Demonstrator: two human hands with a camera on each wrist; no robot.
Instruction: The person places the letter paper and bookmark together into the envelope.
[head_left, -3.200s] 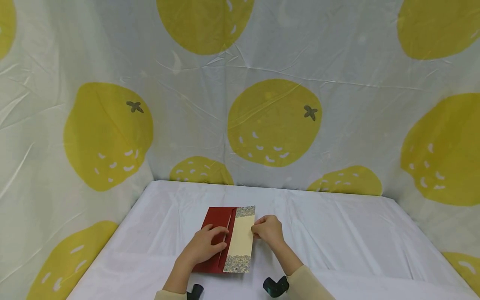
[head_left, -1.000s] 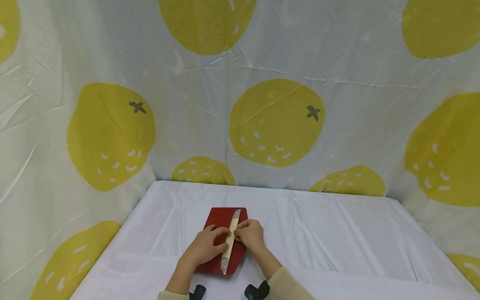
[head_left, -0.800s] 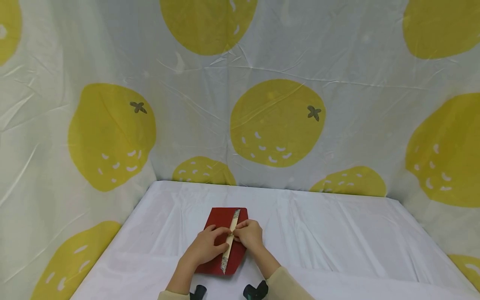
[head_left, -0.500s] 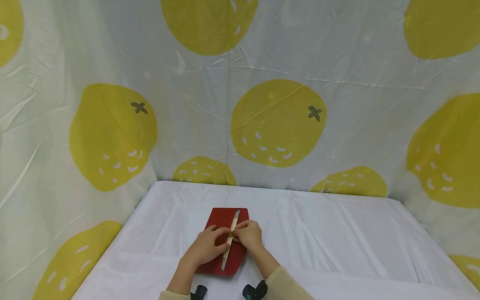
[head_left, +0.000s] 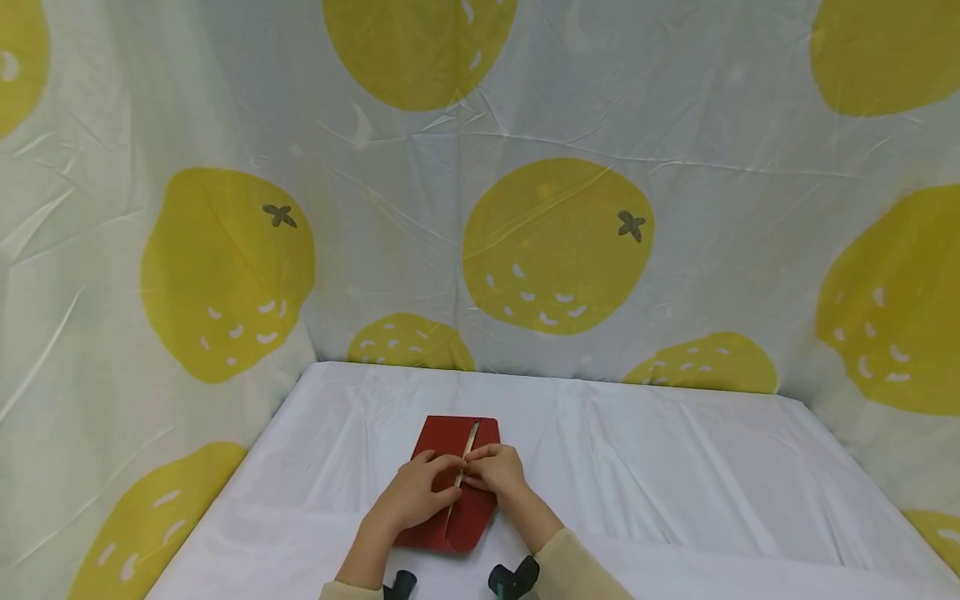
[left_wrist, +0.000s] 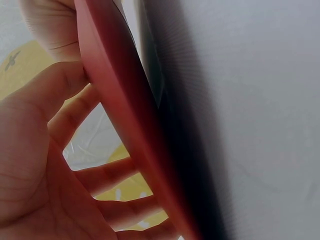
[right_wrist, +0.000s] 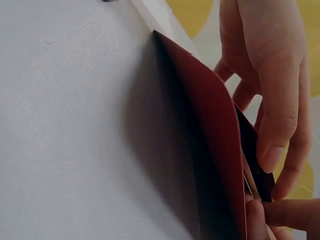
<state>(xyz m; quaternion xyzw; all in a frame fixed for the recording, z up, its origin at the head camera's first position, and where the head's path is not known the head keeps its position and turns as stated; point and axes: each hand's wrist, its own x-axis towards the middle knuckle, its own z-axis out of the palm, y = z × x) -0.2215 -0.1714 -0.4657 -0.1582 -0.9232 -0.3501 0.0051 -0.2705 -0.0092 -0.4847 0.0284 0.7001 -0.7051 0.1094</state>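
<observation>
A red envelope [head_left: 435, 436] lies on the white cloth, its flap [head_left: 476, 521] folded out to the right. Only a thin cream strip of a card [head_left: 470, 440] shows at the envelope's opening; the rest is hidden inside. My left hand [head_left: 412, 493] rests on the envelope, with thumb and index fingertips right at the opening. In the left wrist view its long fingers spread along the red edge. My right hand [head_left: 498, 472] pinches the card's edge over the flap. In the right wrist view its fingertips [right_wrist: 290, 214] sit at the opening, close to the left thumb [right_wrist: 272, 157].
White cloth [head_left: 645, 475] covers the table around the envelope. Black wrist-worn devices [head_left: 513, 577] show near the cream sleeves [head_left: 577, 571]. A curtain [head_left: 375, 233] with yellow fruit prints hangs behind and at the sides.
The card has slid left into the envelope, from a wide panel to a thin strip. My right hand has moved left with it; the left hand stays nearly in place.
</observation>
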